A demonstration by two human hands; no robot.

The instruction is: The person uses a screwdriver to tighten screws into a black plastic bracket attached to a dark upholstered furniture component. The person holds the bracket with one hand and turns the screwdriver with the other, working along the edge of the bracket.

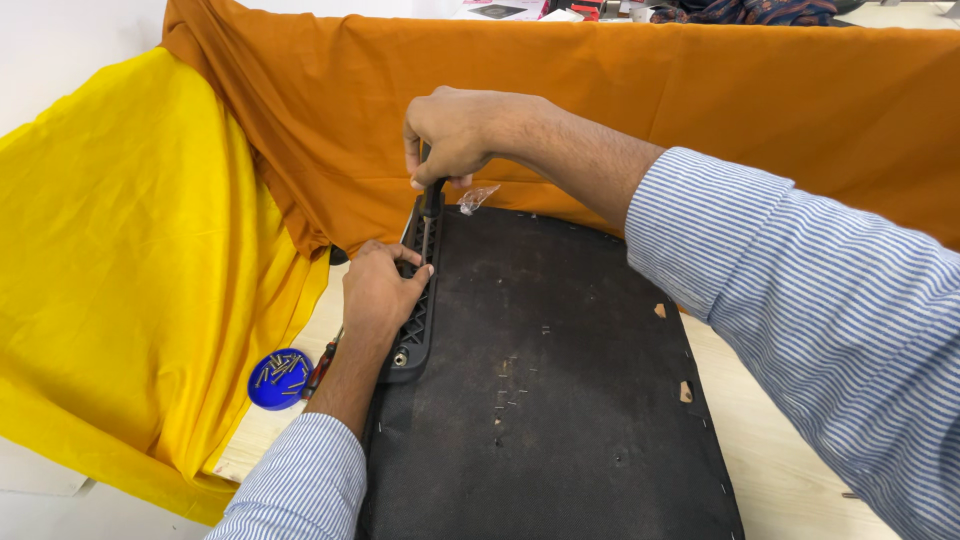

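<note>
A large black fabric-covered panel [560,380] lies on a pale wooden table [770,470]. Along its left edge sits a black plastic bracket [415,320] with a ribbed grid. My left hand [380,290] rests on the bracket and presses it down. My right hand [450,135] grips the handle of a black screwdriver [430,205], held upright with its tip down in the bracket's far end. A small clear plastic bag [477,197] lies just right of the screwdriver.
A blue round dish [280,378] with several screws sits on the table at the left, beside a red-handled tool [322,368]. Yellow cloth [130,270] drapes at the left, orange cloth [650,110] across the back. Several staples dot the panel.
</note>
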